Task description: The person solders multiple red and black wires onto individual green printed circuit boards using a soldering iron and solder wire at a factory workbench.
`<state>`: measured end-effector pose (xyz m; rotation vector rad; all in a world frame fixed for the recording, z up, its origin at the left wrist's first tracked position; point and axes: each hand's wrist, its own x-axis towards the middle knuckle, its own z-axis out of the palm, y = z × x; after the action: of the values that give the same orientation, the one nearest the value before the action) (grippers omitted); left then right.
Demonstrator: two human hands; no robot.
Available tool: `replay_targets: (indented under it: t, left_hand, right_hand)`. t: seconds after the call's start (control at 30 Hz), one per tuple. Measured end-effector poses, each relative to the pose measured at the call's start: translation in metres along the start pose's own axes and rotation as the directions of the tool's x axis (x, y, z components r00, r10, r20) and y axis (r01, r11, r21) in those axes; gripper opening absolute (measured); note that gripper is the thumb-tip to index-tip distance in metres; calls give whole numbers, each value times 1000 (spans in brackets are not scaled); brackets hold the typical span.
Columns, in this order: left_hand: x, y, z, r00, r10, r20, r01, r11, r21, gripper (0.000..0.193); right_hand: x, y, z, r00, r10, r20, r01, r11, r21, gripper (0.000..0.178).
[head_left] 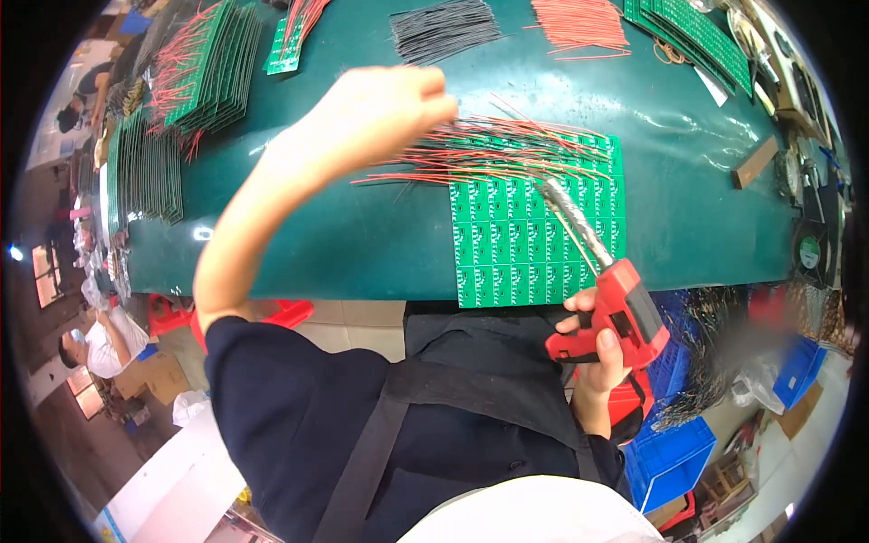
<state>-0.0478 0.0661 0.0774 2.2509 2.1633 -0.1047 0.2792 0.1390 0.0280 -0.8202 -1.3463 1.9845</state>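
The right hand (599, 373) grips a red iron (623, 303) over the board (511, 262). The left hand (403, 104) curls by the wires (516, 149), far left; I can't tell if it's grasping any.

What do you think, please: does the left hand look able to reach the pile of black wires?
Probably yes: the left hand is near the pile of black wires, and nothing visible lies between them.

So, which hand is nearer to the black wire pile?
Left: the left hand is just below the black pile in view; the right hand, much lower, holds a red soldering gun.
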Motion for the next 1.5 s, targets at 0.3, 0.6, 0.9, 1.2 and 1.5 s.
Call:
replay_targets:
  t: [0.3,0.6,0.9,1.2,1.5]
  left_hand:
    - [-51,39,64,919,98,-383,-197,953,-230,29]
    - [-53,39,80,880,113,-462,-231,950,-209,32]
    - [-56,39,82,882,94,-463,-234,938,-255,29]
    - [-58,40,84,881,92,-464,-235,936,-262,28]
    - [-56,41,87,872,96,-481,-238,941,-242,28]
  right_hand:
    - [0,25,7,972,151,179,-177,974,141,48]
    - [-9,41,3,917,235,322,-276,957,88,56]
    - [-12,38,2,918,246,311,-276,959,57,58]
    - [-17,39,2,917,281,284,-304,952,37,57]
    - [-21,43,-5,897,356,263,-359,933,-38,62]
